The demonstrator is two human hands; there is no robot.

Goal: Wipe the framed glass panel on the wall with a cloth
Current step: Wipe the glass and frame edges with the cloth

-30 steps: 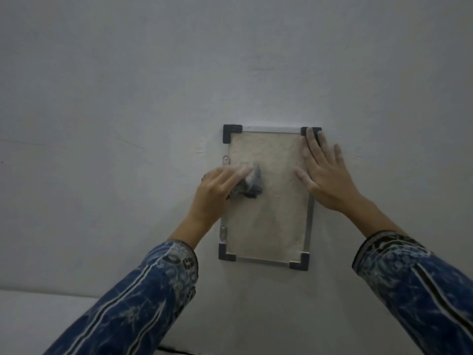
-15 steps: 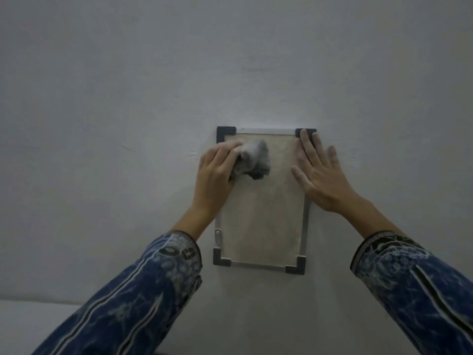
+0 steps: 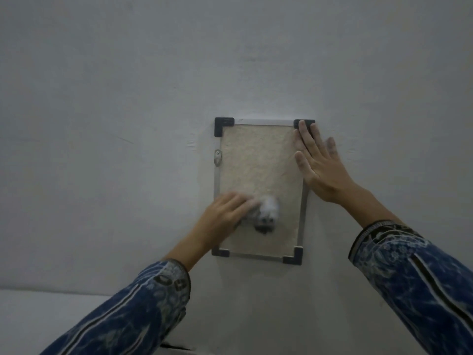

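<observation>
Your left hand presses the bunched cloth under its fingers onto the lower glass. Your right hand, fingers spread flat and empty, braces the framed glass panel against the wall, likely steadying it.

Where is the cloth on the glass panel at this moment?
In the head view, the cloth is pressed on the lower part of the glass panel, under the left hand, a little above the bottom frame edge.
</observation>
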